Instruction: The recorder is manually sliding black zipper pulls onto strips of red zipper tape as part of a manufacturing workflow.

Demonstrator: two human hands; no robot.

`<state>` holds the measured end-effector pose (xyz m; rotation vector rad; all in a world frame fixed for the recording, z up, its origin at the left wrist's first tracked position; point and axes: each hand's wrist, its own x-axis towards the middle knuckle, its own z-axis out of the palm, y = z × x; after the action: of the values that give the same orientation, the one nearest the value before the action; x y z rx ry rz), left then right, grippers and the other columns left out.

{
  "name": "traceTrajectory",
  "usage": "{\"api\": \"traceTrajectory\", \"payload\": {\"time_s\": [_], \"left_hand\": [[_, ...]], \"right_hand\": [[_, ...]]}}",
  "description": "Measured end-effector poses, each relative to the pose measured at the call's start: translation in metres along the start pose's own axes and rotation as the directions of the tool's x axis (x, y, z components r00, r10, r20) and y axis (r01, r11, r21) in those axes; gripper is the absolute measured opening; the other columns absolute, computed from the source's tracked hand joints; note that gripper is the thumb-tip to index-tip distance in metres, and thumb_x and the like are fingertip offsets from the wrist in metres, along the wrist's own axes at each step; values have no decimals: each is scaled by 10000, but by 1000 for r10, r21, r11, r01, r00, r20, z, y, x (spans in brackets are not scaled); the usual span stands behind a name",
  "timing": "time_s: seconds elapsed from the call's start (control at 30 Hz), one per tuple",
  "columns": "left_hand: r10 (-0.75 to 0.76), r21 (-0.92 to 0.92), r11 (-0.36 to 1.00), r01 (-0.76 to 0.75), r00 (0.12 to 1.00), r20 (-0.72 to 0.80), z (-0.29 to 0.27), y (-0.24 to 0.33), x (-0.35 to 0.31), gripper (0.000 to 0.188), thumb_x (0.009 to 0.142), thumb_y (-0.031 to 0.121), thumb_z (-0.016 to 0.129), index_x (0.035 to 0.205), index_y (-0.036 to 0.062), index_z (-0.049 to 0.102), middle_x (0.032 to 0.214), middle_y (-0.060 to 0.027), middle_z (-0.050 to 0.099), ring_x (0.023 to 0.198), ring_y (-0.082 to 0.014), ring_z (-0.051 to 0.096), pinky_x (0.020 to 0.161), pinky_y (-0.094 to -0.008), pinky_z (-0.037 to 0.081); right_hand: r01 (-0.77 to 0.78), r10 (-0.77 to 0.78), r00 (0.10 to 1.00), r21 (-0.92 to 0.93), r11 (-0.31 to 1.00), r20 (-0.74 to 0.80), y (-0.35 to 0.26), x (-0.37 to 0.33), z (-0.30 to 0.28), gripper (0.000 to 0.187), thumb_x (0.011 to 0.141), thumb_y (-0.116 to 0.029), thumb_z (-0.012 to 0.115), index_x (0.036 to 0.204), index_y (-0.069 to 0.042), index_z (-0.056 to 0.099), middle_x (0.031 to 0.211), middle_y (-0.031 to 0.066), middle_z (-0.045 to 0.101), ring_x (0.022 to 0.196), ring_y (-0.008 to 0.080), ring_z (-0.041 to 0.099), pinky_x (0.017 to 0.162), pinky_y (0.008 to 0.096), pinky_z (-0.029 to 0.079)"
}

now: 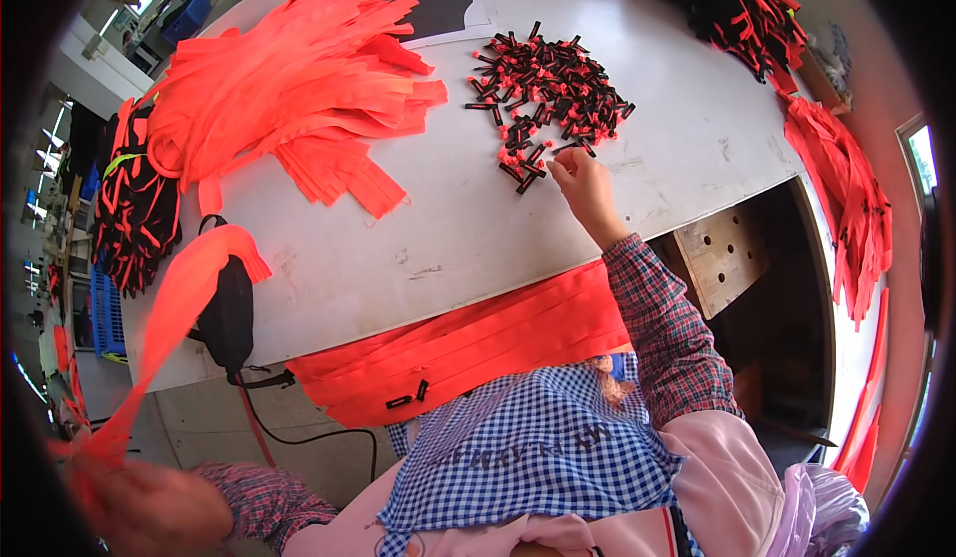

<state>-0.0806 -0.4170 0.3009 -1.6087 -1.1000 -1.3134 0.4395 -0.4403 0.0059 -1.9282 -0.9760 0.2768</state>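
In the head view, a long orange strip (164, 328) is gripped in the blurred left hand (159, 509) at lower left, its other end looped near a black pouch (230, 308). The right hand (586, 191) is held, fingertips drawn together, at the near edge of a pile of small black-and-orange pieces (558, 84) on the worktop (478, 228); whether one is pinched cannot be told. More orange strips (289, 89) are heaped left of the pile.

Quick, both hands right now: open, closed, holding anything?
Left hand: blurred, closed on an orange strip.
Right hand: at the edge of the pile of small pieces; grip can't be told.
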Motion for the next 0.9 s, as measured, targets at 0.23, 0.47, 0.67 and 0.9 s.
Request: {"api": "traceTrajectory", "payload": {"time_s": [0.23, 0.47, 0.67, 0.9], "left_hand": [[219, -637, 442, 631, 613, 759, 81, 152, -89, 157, 838, -43, 714, 986, -7, 677, 940, -63, 650, 795, -121, 587, 663, -246, 487], [256, -508, 351, 787, 441, 860, 103, 189, -124, 166, 863, 1, 719, 1026, 11, 691, 941, -60, 663, 807, -115, 620, 599, -231, 472], [293, -548, 279, 789, 473, 831, 106, 202, -129, 189, 857, -37, 702, 1042, -5, 679, 967, -94, 680, 864, -173, 672, 675, -266, 537], [335, -607, 285, 741, 517, 788, 97, 204, -120, 217, 834, -66, 696, 1042, -5, 681, 957, -106, 684, 845, -212, 687, 679, -291, 559]], "right_hand": [[65, -43, 995, -270, 961, 85, 17, 21, 12, 263, 846, -282, 720, 918, -31, 687, 856, 169, 702, 819, 340, 674, 734, 433, 522], [-182, 86, 976, 528, 829, 200, -28, -2, -25, 135, 949, -174, 656, 954, -41, 673, 905, 43, 706, 810, 125, 659, 742, 305, 528], [-452, -203, 807, 801, 392, 555, -118, -71, -63, 84, 989, -107, 589, 1009, -31, 617, 925, 80, 688, 821, 151, 667, 720, 275, 532], [-244, -257, 833, 743, 623, 490, -168, -105, -37, 202, 997, -121, 609, 1148, 13, 622, 951, 5, 672, 837, 53, 618, 734, 200, 512]]}}
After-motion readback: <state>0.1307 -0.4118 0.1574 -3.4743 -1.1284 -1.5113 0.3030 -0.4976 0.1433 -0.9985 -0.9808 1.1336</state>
